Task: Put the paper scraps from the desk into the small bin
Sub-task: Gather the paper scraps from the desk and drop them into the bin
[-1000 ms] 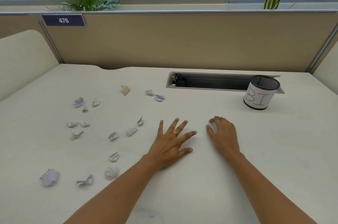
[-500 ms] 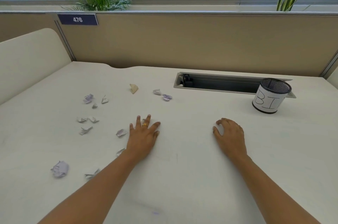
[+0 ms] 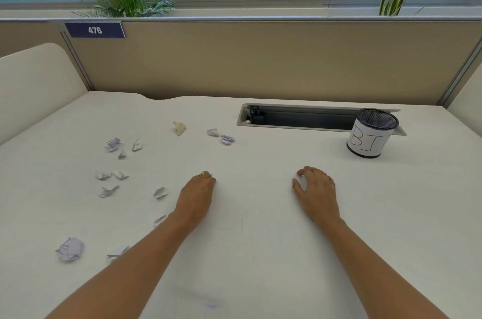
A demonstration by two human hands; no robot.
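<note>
Crumpled paper scraps [image 3: 109, 189] litter the desk [image 3: 247, 253] left of the left hand [image 3: 197, 194], whose curled fingers hide any catch. Further right, the right hand [image 3: 314, 192] rests half-curled, empty. The labelled mesh bin [image 3: 371, 133] stands beyond it; a loose pinch could drop scraps short.

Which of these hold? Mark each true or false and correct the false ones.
1. The small bin stands on the desk's right side, beside the cable slot. True.
2. Most paper scraps lie to the right of the right hand. False: they lie on the left side of the desk, left of both hands.
3. The left hand wears a ring. True.
4. The right hand is holding the bin. False: it rests on the desk, apart from the bin.
5. The sign on the partition reads 476. True.
</note>
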